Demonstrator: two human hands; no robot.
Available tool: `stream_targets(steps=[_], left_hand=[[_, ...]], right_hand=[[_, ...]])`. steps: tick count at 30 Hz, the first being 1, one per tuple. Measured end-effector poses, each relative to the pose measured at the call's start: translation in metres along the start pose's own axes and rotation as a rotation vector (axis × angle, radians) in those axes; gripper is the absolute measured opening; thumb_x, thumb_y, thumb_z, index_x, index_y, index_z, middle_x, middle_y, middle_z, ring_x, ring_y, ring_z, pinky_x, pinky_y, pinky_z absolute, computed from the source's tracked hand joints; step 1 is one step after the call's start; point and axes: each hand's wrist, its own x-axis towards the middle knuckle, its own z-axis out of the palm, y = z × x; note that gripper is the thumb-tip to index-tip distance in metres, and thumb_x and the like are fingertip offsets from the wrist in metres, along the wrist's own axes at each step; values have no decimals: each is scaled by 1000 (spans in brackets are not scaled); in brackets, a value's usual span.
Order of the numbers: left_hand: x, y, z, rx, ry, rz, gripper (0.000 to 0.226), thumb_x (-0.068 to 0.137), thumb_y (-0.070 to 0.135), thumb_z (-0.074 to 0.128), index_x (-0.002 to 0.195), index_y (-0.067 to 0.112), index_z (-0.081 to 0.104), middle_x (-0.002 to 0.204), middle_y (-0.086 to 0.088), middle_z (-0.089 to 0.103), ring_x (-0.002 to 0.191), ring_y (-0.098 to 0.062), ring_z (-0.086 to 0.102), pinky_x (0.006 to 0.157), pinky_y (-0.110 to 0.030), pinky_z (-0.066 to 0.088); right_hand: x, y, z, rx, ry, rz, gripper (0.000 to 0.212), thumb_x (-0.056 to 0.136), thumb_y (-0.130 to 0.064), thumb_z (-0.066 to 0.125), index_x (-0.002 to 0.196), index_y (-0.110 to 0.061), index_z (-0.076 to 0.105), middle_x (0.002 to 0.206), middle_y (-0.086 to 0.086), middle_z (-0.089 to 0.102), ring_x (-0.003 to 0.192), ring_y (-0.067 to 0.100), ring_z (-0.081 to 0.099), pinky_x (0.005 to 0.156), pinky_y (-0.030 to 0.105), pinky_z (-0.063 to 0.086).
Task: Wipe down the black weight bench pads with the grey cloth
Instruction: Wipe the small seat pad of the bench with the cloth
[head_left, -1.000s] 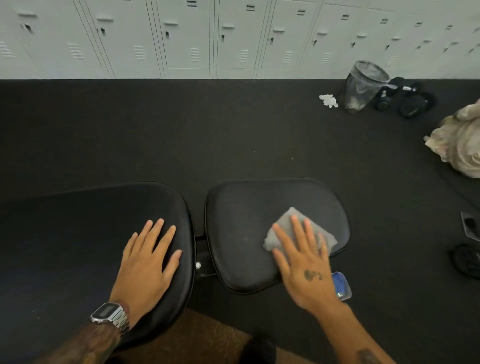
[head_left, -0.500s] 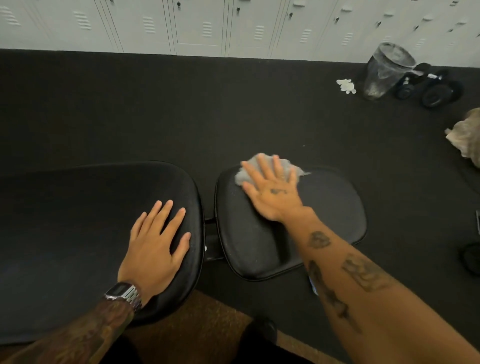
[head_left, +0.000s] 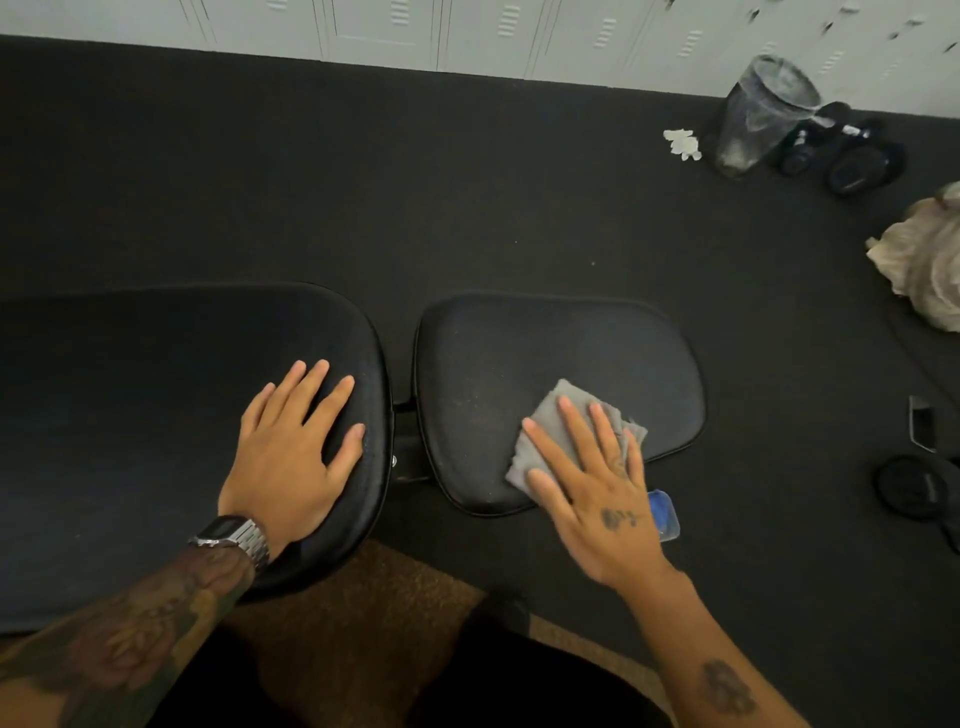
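Note:
Two black bench pads lie side by side. The long back pad (head_left: 156, 415) fills the left; the smaller seat pad (head_left: 519, 364) sits right of centre. My left hand (head_left: 296, 452) rests flat on the back pad's right end, fingers spread, holding nothing. My right hand (head_left: 592, 483) presses flat, fingers apart, on the grey cloth (head_left: 550, 415) at the seat pad's near right corner. Part of the cloth is hidden under my palm.
A blue-and-clear object (head_left: 665, 514) lies on the floor beside my right hand. At the back right stand a lined bin (head_left: 758, 114), dumbbells (head_left: 852, 156) and a white scrap (head_left: 681, 143). A crumpled beige cloth (head_left: 924, 260) and a black plate (head_left: 917, 486) lie at the right. White lockers (head_left: 467, 26) line the back.
My right hand has slid the cloth from the seat pad's far edge back toward me to its near right corner. My left hand has stayed on the back pad.

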Motion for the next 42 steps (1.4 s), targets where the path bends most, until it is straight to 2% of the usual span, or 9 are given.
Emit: stream_targets(steps=[4,7,11,16,22,27,31,37,42], left_hand=[[0,1,0,4,14,1,59,95,48,34,143,17,50,155,-11,41,148,-27,28,120,-45,17],[0,0,1,16,13,-3,58,95,47,36,144,18,49,156,-11,40,149,-26,27,121,-45,17],[1,0,3,31,23,2,57,95,46,37,143,18,49,155,-11,41,148,-27,28,120,-47,20],[0,0,2,39,33,5,57,94,46,37,142,18,50,154,-11,43,147,-27,30,119,-49,23],[0,0,-1,48,22,6,57,94,47,36,143,19,49,154,-11,43,147,-27,31,118,-48,22],[0,-1,0,44,21,4,57,94,46,37,143,19,50,154,-11,43,147,-26,30,118,-47,22],[0,-1,0,44,17,-5,56,95,46,38,143,20,49,154,-10,42,148,-26,29,119,-46,20],[0,0,0,42,22,-4,56,95,45,38,143,19,50,154,-10,43,147,-27,30,119,-46,21],[0,0,0,44,24,-5,56,95,45,39,144,20,49,155,-9,42,148,-26,30,119,-45,21]], right_hand=[[30,50,-21,-13,63,198,57,96,-67,24,151,-52,19,166,-8,4,153,17,-5,121,52,4],[64,67,-37,42,51,311,75,91,-68,39,154,-46,5,166,-10,1,153,16,-7,120,50,-2],[106,48,-43,24,-5,434,85,90,-71,33,157,-33,-5,167,-8,-8,152,21,-14,120,54,-5],[117,-48,-6,-94,-33,84,78,90,-75,21,156,-39,5,167,-6,-6,152,26,-12,118,60,-4],[52,-93,31,-143,82,-244,53,99,-51,39,150,-36,37,164,0,22,153,28,11,118,59,14],[3,-52,28,-69,140,-80,56,102,-50,33,155,-32,28,165,-3,18,154,20,6,122,48,8],[-3,23,7,-42,179,166,59,100,-50,32,154,-27,30,165,0,20,154,22,6,121,52,14],[64,73,-34,99,164,425,55,102,-49,31,155,-37,23,166,-5,11,153,20,1,122,47,6],[145,55,-42,69,90,465,52,101,-52,24,152,-43,24,165,-5,15,153,24,2,120,52,0]])
